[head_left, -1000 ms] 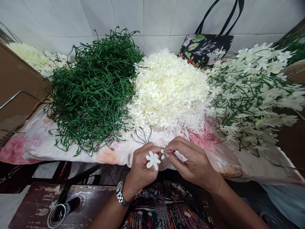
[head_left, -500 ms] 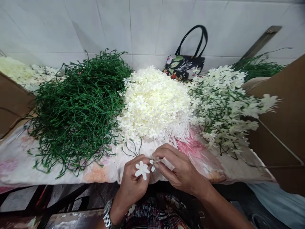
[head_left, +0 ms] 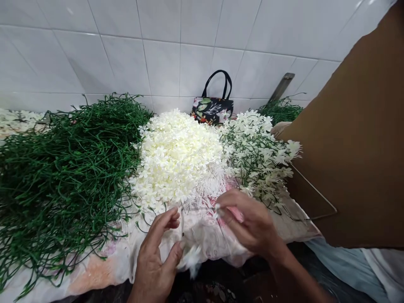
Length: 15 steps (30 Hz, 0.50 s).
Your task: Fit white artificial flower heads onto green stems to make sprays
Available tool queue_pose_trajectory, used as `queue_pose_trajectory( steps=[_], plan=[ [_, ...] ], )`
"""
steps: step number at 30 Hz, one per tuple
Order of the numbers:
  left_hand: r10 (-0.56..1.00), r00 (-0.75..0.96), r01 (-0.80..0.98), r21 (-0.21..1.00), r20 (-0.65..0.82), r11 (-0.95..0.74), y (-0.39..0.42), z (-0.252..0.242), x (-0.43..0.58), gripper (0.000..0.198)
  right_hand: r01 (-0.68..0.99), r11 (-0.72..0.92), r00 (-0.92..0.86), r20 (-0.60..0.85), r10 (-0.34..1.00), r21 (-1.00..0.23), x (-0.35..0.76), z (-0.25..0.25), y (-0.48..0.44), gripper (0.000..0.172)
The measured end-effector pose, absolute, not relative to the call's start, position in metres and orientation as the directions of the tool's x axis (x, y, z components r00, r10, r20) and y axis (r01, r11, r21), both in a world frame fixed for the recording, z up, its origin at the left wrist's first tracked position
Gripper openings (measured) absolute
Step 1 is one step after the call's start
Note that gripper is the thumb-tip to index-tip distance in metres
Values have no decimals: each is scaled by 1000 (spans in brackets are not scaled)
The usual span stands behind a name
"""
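Observation:
My right hand (head_left: 252, 221) pinches a small white artificial flower (head_left: 217, 209) between thumb and fingertips, above the cloth. A thin stem, hard to trace, seems to run left from it toward my left hand (head_left: 156, 252). That hand is open, its thumb and fingers apart. Just beside the left thumb a second white flower (head_left: 192, 257) hangs blurred by motion; whether it joins the same stem I cannot tell. Beyond the hands lies a heap of loose white blossoms (head_left: 179, 155). Green stems (head_left: 69, 176) are piled at the left. Stems bearing white flowers (head_left: 255, 151) lie at the right.
A floral cloth (head_left: 94, 271) covers the table. Brown cardboard (head_left: 353, 160) rises at the right. Against the tiled wall (head_left: 164, 63) stands a black flowered handbag (head_left: 211, 110). More green stems (head_left: 284, 111) lie at the back right.
My hands have moved apart, and my left fingers have opened from their closed grip. The flower by the left hand now hangs lower and blurred. The view has turned right and tilted up.

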<state>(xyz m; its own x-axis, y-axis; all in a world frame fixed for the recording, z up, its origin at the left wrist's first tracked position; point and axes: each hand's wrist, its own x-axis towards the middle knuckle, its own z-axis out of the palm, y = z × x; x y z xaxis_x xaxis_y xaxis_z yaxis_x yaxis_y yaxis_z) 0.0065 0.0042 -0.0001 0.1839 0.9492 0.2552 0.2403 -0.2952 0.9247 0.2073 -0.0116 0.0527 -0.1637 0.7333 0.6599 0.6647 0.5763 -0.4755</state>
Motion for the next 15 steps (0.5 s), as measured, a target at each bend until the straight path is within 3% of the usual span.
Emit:
queue_pose_trajectory(
  steps=[2,4,6,7,10,12,15],
  plan=[
    [955,157,225,932,251,-282,2,-3,6,37,791,480,-56,736,674,-379,233,66,-6,15],
    [946,161,223,923,282,-313,1,-4,6,31,924,283,67,839,540,-256,265,82,2,10],
    [934,168,227,910,315,-348,1,-2,7,25,989,-77,146,909,390,-125,300,97,14,8],
    [929,169,228,904,329,-362,1,-1,8,23,965,-256,172,891,421,-65,317,103,20,13],
    [919,162,227,893,358,-388,1,1,8,20,952,-306,155,865,478,-1,352,109,33,22],
    [917,150,238,887,369,-396,1,1,4,18,957,-285,120,833,541,48,360,105,34,17],
    [918,104,318,861,384,-396,2,-2,-11,16,949,-308,117,845,522,59,356,95,26,17]
  ],
)
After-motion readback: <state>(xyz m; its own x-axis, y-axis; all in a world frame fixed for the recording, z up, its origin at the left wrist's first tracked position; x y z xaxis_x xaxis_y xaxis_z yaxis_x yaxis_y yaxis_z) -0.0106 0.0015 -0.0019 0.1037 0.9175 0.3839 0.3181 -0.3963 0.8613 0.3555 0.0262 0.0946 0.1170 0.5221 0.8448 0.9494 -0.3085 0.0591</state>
